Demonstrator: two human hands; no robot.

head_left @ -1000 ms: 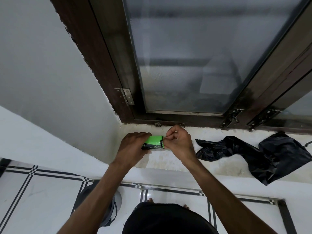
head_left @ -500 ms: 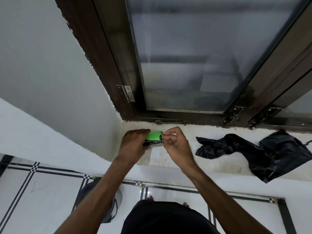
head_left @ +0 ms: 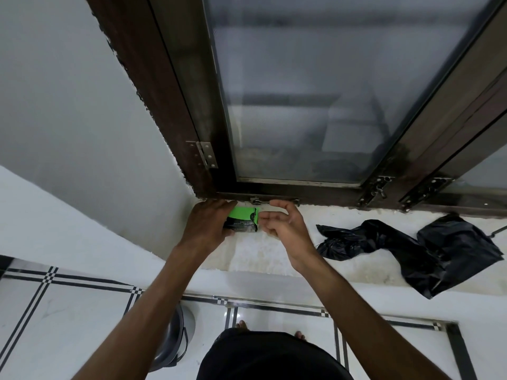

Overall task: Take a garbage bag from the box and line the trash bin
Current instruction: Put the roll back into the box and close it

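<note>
Left hand grips box on the sill, by the window corner. Right hand at its open end, fingers loosely curled, grasping nothing I can see (black bag already lies loose nearby). Step: extraction. Next: pinch a bag, pull it free; bin waits on the floor.

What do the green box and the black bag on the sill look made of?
Green box: probably thin printed cardboard, going by its flat faces and sharp edges. Black bag: thin plastic film with a slight sheen, lying crumpled and limp on the sill.
</note>
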